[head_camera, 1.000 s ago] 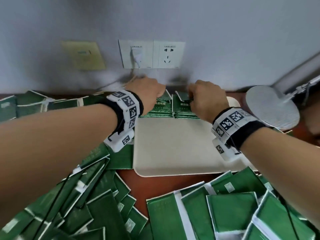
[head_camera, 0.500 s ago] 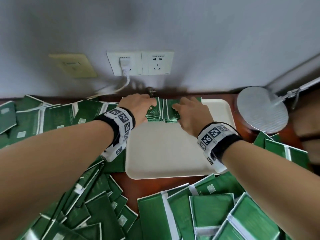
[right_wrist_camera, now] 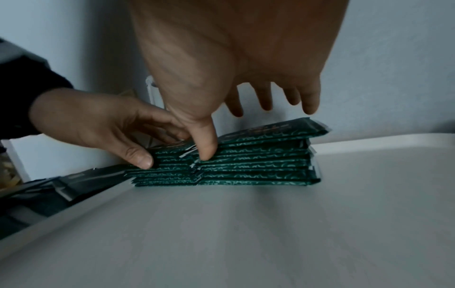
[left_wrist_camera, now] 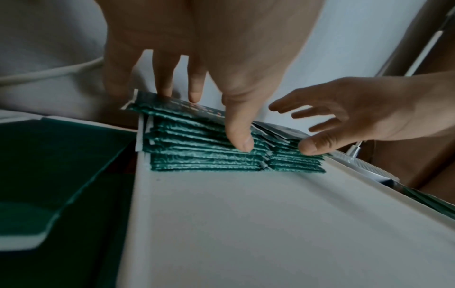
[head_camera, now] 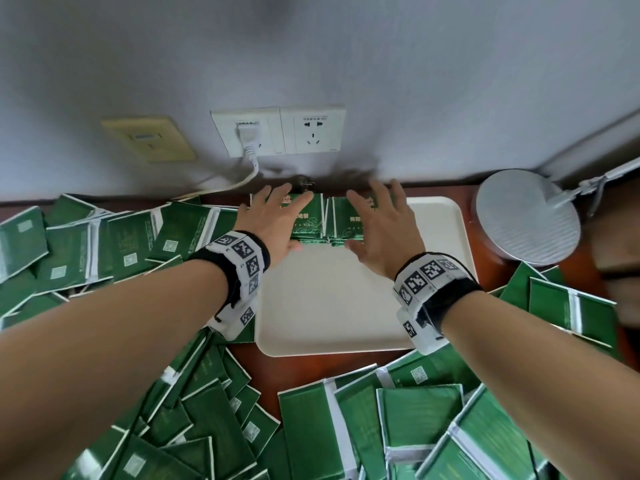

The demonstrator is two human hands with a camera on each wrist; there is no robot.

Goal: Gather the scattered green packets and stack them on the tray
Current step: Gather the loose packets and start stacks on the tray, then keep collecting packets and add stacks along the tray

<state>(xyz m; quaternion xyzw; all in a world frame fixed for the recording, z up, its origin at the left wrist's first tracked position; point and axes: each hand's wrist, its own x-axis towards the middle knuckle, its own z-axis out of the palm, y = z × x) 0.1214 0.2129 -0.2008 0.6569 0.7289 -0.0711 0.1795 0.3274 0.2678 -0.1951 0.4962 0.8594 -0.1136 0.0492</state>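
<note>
The fingers of the left hand (head_camera: 277, 220) are being held spread and nearly straight over the left stack of green packets (head_camera: 306, 218), with the fingertips lying at its far edge and the thumb (left_wrist_camera: 237, 136) being pressed against the near edges of the packets. The fingers of the right hand (head_camera: 382, 223) are likewise being held spread above the right stack of green packets (head_camera: 346, 221), and its thumb (right_wrist_camera: 205, 148) is being pressed on the near face of that pile, close to the seam where the two piles meet. Nothing is being pinched or enclosed by either hand. The two stacks are being kept side by side, touching, in the far left corner of the white tray (head_camera: 329, 306), close to the wall. Each packet is lying flat, with its long axis running away from the person toward the wall; the top packets are slightly askew. Loose green packets (head_camera: 415, 420) are lying scattered on the dark red table (head_camera: 301, 372) around the tray on the left, near and right sides, pointing in many directions. On the wall behind, a white double socket (head_camera: 280, 131) with a plug in it and a yellowed plate (head_camera: 149, 138) are being shown, and the round grey base of a lamp (head_camera: 526, 220) is standing just right of the tray.
</note>
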